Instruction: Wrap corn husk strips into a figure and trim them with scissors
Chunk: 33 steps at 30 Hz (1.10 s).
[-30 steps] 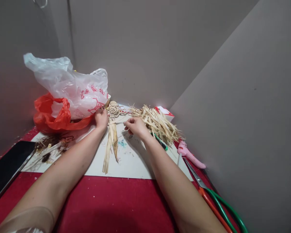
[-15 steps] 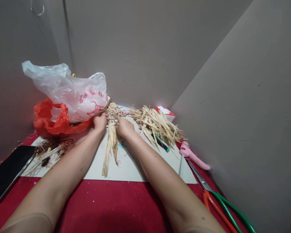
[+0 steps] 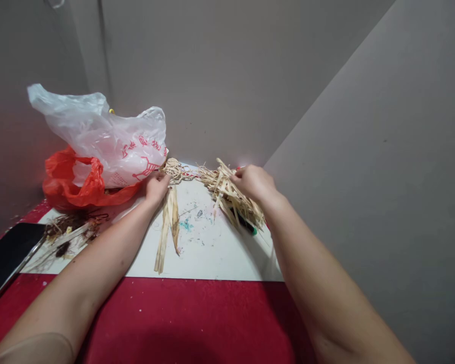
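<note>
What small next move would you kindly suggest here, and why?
I'd probably draw a little from the pile of pale strips: the right grip is at it, while the left grip is by the far ends of the separate strips on the white board.

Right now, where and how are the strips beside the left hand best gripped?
Probably pinched across their upper part, coming from the right: the strips draw together there, near the left hand, but splay apart lower on the board, and the left forearm crowds the other side.
</note>
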Each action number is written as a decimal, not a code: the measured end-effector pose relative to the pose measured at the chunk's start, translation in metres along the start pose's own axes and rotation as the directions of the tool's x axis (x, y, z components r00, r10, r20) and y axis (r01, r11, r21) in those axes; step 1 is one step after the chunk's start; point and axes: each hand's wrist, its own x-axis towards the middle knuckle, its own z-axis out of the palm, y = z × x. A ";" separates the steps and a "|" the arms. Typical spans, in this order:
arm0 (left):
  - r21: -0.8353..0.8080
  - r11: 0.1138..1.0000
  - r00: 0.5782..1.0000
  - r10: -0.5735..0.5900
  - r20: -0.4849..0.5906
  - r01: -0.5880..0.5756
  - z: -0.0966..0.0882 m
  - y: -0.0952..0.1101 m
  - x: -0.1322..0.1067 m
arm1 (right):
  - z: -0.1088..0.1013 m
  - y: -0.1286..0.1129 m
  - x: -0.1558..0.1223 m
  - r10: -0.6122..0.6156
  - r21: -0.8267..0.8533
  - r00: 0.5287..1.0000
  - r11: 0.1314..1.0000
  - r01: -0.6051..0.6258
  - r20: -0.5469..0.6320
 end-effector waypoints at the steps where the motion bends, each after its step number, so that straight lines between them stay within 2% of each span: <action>1: 0.101 0.995 0.999 0.019 0.042 -0.023 -0.001 0.001 -0.002 | -0.002 0.011 0.002 0.051 -0.036 0.999 0.998 -0.051 0.008; 4: 0.360 0.926 0.986 0.057 0.156 -0.111 -0.003 0.004 -0.010 | 0.002 0.027 0.002 0.167 -0.129 0.986 0.978 -0.162 0.028; 6: 0.454 0.875 0.979 0.090 0.185 -0.166 -0.003 0.006 -0.016 | 0.009 0.018 -0.003 0.110 -0.052 0.994 0.992 -0.112 -0.025; 9: 0.464 0.863 0.976 0.132 0.172 -0.198 -0.003 0.005 -0.022 | 0.023 -0.023 -0.013 -0.090 0.225 0.988 0.967 0.116 -0.124; 12: 0.389 0.897 0.973 0.155 0.170 -0.211 -0.001 0.005 -0.027 | 0.039 -0.077 -0.011 -0.209 0.378 0.973 0.897 0.230 -0.097; 16: 0.313 0.932 0.971 0.120 0.206 -0.182 0.000 0.007 -0.031 | 0.062 -0.137 0.016 -0.271 0.427 0.957 0.858 0.287 -0.100; 21: 0.315 0.939 0.978 0.074 0.195 -0.134 -0.001 0.009 -0.030 | 0.079 -0.175 0.054 -0.302 0.375 0.953 0.885 0.277 0.007; 24: 0.294 0.943 0.976 0.099 0.191 -0.154 -0.001 0.008 -0.030 | 0.080 -0.180 0.066 -0.303 0.378 0.952 0.886 0.267 0.038; 26: 0.290 0.939 0.971 0.128 0.200 -0.184 -0.001 0.006 -0.030 | 0.077 -0.175 0.069 -0.298 0.398 0.954 0.878 0.265 0.021; 29: 0.266 0.947 0.972 0.128 0.199 -0.179 0.000 0.001 -0.026 | 0.072 -0.156 0.071 -0.296 0.473 0.954 0.836 0.277 -0.035; 33: 0.091 0.983 0.979 0.148 0.143 -0.162 0.001 -0.001 -0.019 | 0.064 -0.119 0.069 -0.222 0.644 0.974 0.738 0.201 -0.049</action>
